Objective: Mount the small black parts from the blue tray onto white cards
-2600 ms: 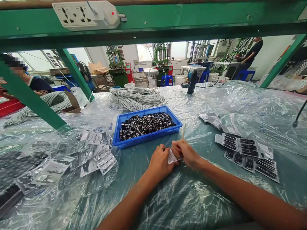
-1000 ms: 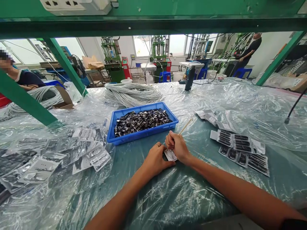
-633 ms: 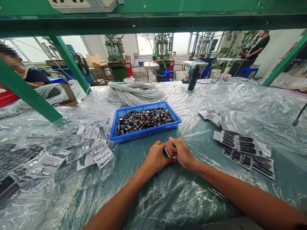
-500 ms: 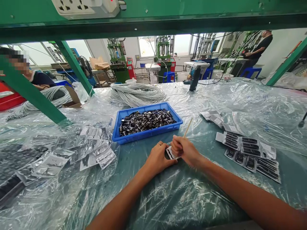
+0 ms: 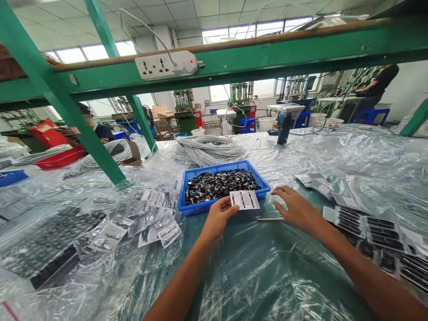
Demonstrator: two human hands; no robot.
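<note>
My left hand (image 5: 219,216) pinches a small white card with dark markings (image 5: 244,200) by its left edge, holding it up in front of the blue tray (image 5: 197,207). Many small black parts with shiny metal bands (image 5: 220,183) fill that tray. My right hand (image 5: 294,207) is apart from the card, fingers spread with nothing in them. Below its fingertips a thin wooden stick (image 5: 267,219) lies on the plastic-covered table (image 5: 247,272).
Packs of black parts (image 5: 371,229) lie at the right, and clear bagged pieces (image 5: 160,223) at the left. Behind the tray sit a coil of grey cable (image 5: 210,149) and a dark bottle (image 5: 284,128). A green frame (image 5: 254,55) with a power strip (image 5: 167,64) crosses above.
My right hand has let go of the stick and moved right, opening. My left hand has raised the card off the table. The view has tilted up and turned left.
</note>
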